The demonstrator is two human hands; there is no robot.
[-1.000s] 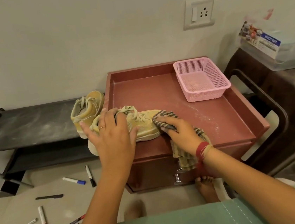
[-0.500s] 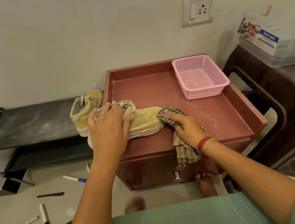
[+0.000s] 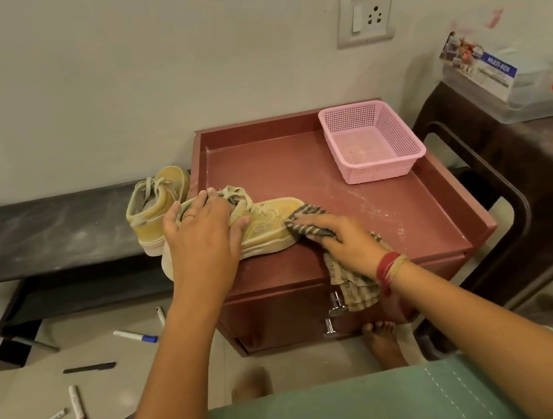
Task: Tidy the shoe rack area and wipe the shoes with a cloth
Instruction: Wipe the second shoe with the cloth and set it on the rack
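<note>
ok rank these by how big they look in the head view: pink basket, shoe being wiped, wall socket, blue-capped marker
1-2. shoe and pink basket: look alike, and the left hand hides part of the shoe, so unranked.
3. wall socket.
4. blue-capped marker, smallest.

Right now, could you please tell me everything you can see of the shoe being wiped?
The yellow shoe is a lace-up high-top, suede-like, with pale laces and sole. It lies on the red cabinet top, toe pointing right, heel past its left edge. The left hand grips its ankle; the right hand presses a striped cloth against its toe.
</note>
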